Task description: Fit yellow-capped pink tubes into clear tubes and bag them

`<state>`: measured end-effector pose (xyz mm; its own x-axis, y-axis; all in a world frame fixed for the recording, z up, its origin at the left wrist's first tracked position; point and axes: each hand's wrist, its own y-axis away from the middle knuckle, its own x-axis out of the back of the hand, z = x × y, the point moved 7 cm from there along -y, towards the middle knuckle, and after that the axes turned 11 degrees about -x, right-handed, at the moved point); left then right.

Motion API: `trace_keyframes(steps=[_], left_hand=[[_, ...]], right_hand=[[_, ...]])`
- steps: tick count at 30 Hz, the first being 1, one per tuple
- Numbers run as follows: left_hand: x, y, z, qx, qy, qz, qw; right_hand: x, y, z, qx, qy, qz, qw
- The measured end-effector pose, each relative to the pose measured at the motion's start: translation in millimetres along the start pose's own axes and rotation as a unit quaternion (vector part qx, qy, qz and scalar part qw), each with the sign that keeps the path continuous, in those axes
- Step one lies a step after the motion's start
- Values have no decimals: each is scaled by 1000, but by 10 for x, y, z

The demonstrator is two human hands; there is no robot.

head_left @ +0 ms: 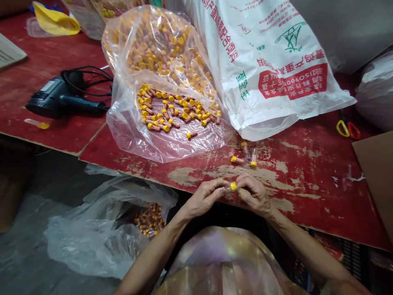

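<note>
Worker sat at a worn red tabletop [310,196]; I took the big clear plastic bag [123,131] lying on it as landmark, sides as the worker saw them. Both hands were together over the table edge, nearer the worker than the bag and a little to its right. Between them was a small yellow-capped vial [232,187], tilted. The left hand [206,196] had its thumb and fingertips pinched on the clear tube; the right hand [254,194] was closed at the cap end, its exact grip too small to make out. Just off the bag's near right corner, three capped vials [253,157] with reddish contents made a loose cluster. Many more lay inside the bag, some spread near its mouth. Right of the bag, and against it, a white sack [276,49] bore red and green lettering; farther right were scissors [348,129] with one yellow and one red handle loop. Left of the bag a heat gun [50,97] rested on its side, cable coiled; one pale vial [37,123] lay beside it. Below the bag's level, near the floor, a second plastic bag [92,241] gaped over more yellow-capped vials.
</note>
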<state>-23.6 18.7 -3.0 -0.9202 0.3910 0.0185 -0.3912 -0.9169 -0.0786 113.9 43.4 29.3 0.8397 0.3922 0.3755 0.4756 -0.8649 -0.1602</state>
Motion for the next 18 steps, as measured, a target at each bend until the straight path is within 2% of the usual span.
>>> trace_keyframes(steps=[2, 4, 6, 8, 11, 15, 18], left_hand=[[92, 27, -57, 7, -2, 34, 999], [223, 61, -128, 18, 6, 95, 995], [289, 77, -186, 29, 29, 134, 990], [253, 52, -207, 34, 54, 129, 990], [143, -4, -183, 32, 78, 109, 990], [48, -21, -161, 30, 98, 82, 991], [44, -4, -184, 36, 107, 66, 991]], right_hand=[[177, 3, 60, -24, -20, 51, 998], [403, 4, 136, -49, -38, 111, 992], [529, -12, 181, -64, -26, 125, 990], [476, -51, 182, -65, 2, 76, 995], [246, -99, 101, -26, 32, -2, 999], [57, -150, -26, 35, 53, -38, 997], [5, -180, -60, 36, 61, -83, 994]])
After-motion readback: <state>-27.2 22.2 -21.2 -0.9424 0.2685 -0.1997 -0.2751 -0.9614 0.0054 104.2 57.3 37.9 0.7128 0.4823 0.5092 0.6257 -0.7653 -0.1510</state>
